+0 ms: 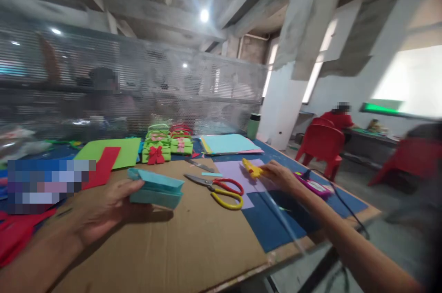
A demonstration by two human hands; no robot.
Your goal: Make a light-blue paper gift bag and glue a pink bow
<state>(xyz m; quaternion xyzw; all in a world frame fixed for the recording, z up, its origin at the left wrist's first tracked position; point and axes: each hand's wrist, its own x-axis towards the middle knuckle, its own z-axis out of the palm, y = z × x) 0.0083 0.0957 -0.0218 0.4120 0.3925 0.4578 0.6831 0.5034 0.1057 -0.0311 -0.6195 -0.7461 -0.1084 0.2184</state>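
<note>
My left hand grips a light blue folded felt piece at its left end, above the brown cardboard. My right hand is closed on a small yellow glue gun, with a long clear glue stick trailing toward the front edge of the table. A lilac sheet lies under the glue gun. Between my hands rest open scissors with one red and one yellow handle. Beyond them are a knife-like blade and a thin light blue strip.
Small green felt bags with bows stand at the back, beside stacked coloured sheets and a green bottle. Green felt and a red strip lie left. A purple power strip with a black cord sits right.
</note>
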